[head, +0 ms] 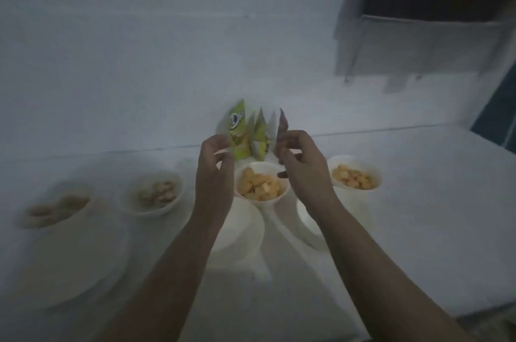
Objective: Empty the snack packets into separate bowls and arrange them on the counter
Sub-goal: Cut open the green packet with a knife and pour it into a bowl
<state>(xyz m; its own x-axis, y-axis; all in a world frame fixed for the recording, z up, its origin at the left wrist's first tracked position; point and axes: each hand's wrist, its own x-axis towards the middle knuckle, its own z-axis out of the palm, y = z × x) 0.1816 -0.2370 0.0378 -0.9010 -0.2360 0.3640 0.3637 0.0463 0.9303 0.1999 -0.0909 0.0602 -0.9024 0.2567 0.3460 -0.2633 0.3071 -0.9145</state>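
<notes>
My left hand (216, 163) and my right hand (301, 163) are raised side by side over a white bowl of orange cube snacks (262, 186). Between them stands a green snack packet (240, 132), blurred and crumpled. The left fingers pinch its left edge. The right fingers pinch a dark reddish edge on its right side. Three more filled bowls stand in the row: pale ring snacks (55, 210) at far left, pale pieces (156, 193) beside it, and orange pieces (353, 177) at right.
Two white bowls with nothing visible in them (243, 232) (307, 221) sit in front of the row, partly behind my forearms. A large white dish (69, 260) lies front left. The white counter (418, 202) meets a white wall; a dark shelf (418, 42) hangs upper right.
</notes>
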